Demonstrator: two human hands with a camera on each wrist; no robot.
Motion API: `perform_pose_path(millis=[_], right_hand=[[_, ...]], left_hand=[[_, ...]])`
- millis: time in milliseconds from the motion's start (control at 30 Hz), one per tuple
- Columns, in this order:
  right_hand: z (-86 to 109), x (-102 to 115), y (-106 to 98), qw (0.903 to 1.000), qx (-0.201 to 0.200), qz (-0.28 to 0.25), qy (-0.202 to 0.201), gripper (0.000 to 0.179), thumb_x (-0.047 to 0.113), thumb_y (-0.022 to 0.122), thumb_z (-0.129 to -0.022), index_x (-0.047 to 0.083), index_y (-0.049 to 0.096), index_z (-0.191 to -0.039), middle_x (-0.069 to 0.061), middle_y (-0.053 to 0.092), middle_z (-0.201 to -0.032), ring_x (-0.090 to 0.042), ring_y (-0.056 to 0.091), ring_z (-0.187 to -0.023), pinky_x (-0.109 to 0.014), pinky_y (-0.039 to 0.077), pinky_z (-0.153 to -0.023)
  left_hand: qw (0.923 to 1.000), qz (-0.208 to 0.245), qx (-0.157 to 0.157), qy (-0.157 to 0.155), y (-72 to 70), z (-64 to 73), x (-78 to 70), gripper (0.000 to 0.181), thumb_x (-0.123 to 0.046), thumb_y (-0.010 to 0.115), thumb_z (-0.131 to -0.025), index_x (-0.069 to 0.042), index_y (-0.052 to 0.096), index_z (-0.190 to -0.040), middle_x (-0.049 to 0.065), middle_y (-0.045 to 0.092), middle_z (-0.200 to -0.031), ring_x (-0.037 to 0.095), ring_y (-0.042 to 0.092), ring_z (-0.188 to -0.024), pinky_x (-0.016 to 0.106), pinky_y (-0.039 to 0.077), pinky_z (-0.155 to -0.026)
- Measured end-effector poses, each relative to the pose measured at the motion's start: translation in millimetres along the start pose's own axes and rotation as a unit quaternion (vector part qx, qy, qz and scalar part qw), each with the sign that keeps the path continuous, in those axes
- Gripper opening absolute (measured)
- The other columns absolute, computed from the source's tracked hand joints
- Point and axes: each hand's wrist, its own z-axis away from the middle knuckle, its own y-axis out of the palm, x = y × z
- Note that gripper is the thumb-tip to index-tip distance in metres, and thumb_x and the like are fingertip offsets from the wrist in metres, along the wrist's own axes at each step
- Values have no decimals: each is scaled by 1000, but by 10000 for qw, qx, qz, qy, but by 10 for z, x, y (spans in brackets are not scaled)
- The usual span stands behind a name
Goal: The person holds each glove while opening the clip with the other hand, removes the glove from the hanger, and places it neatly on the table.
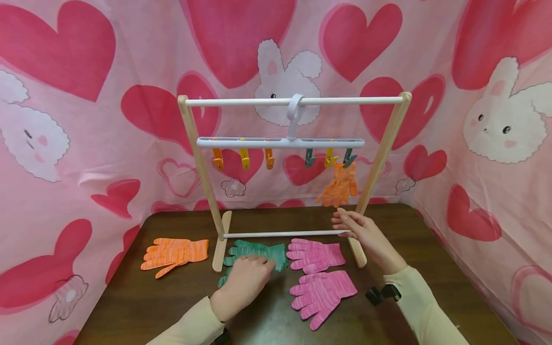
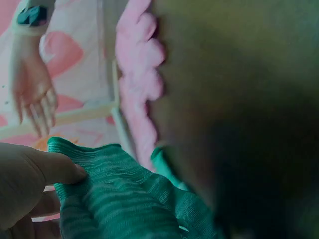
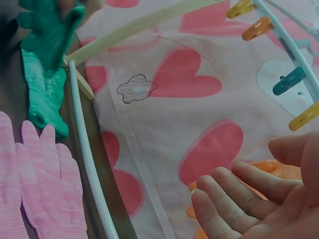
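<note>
My left hand [image 1: 247, 282] pinches a green knitted glove [image 2: 129, 194] by its cuff, thumb on top, in the left wrist view. The right wrist view shows this glove raised above a second green glove [image 3: 45, 94] that lies on the table; from the head view my hand covers most of the held one. My right hand [image 1: 360, 232] is in the air by the rack's right leg, palm up and fingers loosely extended, holding nothing. Just above it an orange glove [image 1: 340, 184] hangs from the rightmost dark clip [image 1: 349, 157].
A wooden rack with a white top bar [image 1: 241, 102] carries a white hanger [image 1: 246, 143] with several coloured clips. Two pink gloves, one farther [image 1: 316, 254] and one nearer [image 1: 321, 292], lie right of centre. Another orange glove [image 1: 177, 254] lies left on the brown table [image 1: 142, 306].
</note>
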Motion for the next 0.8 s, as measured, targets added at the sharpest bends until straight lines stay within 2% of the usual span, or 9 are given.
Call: perform_pose_path(millis=[167, 233, 433, 533, 633, 700, 800], right_hand=[[9, -12, -5, 10000, 20, -28, -25, 51, 25, 46, -113, -16, 46, -144, -28, 62, -136, -8, 70, -108, -39, 55, -98], [11, -17, -10, 10000, 9, -66, -31, 50, 24, 46, -113, -16, 47, -143, -28, 62, -136, -8, 70, -107, -38, 56, -97], [19, -40, -21, 9999, -5, -135, 13, 50, 24, 45, -113, -18, 47, -140, -26, 64, -134, -7, 70, -106, -34, 56, -95], [24, -46, -22, 9999, -14, -165, 22, 50, 24, 45, -113, -18, 48, -139, -26, 64, -134, -6, 70, -105, -31, 56, -93], [24, -51, -25, 9998, -19, -169, 33, 50, 24, 45, -113, -18, 49, -139, -25, 64, -134, -7, 70, -105, -30, 56, -93], [20, -54, -28, 9998, -29, -174, 39, 50, 24, 45, -113, -19, 48, -139, -24, 65, -133, -8, 70, -106, -33, 56, -94], [14, -61, -36, 9998, -52, -184, 42, 51, 24, 45, -113, -20, 48, -139, -23, 66, -132, -10, 70, -106, -35, 57, -95]], left_hand=[[9990, 325, 319, 11, 155, 60, -137, 18, -20, 83, -86, -18, 67, -79, -4, 63, -69, 14, 63, -59, 31, 45, -41], [9975, 499, 510, 5, 214, 80, -188, 18, -22, 82, -88, -19, 67, -80, -4, 63, -70, 14, 63, -58, 31, 44, -41], [9872, 1021, 1214, -176, 315, 107, -305, 15, -28, 79, -92, -20, 69, -84, -4, 60, -73, 13, 61, -59, 30, 45, -43], [9796, 1284, 1511, -341, 295, 93, -316, 21, -37, 76, -95, -19, 69, -85, -3, 58, -74, 12, 59, -60, 30, 44, -44], [9689, 1653, 1756, -553, 288, 80, -297, 32, -46, 67, -100, -19, 68, -83, -4, 56, -75, 11, 57, -60, 30, 42, -45], [9648, 1795, 1822, -614, 288, 77, -270, 33, -45, 62, -103, -19, 67, -82, -4, 56, -75, 11, 55, -60, 30, 40, -44], [9661, 1748, 1828, -519, 284, 85, -227, 21, -29, 66, -101, -19, 66, -83, -2, 56, -76, 12, 55, -59, 30, 39, -43]])
